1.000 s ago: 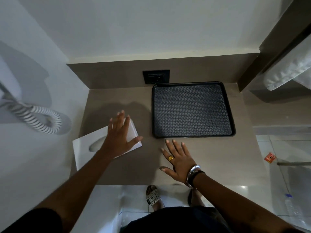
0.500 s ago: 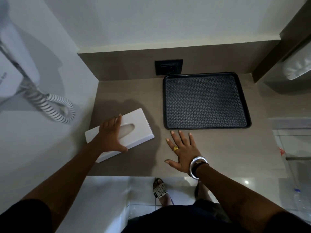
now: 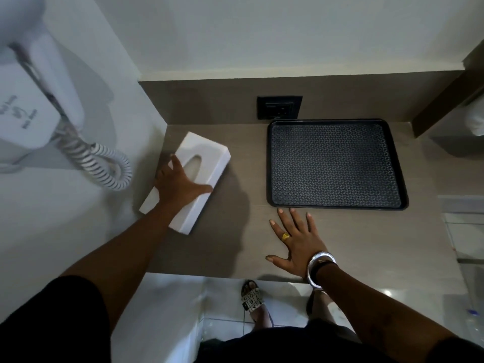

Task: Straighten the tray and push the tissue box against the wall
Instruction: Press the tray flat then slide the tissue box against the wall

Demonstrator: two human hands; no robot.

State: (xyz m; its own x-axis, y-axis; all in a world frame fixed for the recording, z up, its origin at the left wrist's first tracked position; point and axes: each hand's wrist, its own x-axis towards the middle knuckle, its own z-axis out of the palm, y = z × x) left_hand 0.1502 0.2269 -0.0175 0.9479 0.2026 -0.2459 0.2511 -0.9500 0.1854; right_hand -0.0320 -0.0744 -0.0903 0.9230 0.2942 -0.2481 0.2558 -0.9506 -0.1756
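1. White tissue box (image 3: 199, 166) lies on the grey counter (image 3: 366, 244), angled, its far corner near the left wall (image 3: 78, 231) but not flush along it.
2. My left hand (image 3: 178, 187) lies flat on top of the box, fingers spread, thumb out toward its right edge.
3. Black tray (image 3: 337, 203) sits square against the back wall, under the socket (image 3: 279, 107); I judge that part done.
4. My right hand (image 3: 297, 239) rests flat on the counter just before the tray, fingers fanned, apart from its rim.
5. Compared with half a second ago, the box has swung and slid closer to the left wall; the final push remains.
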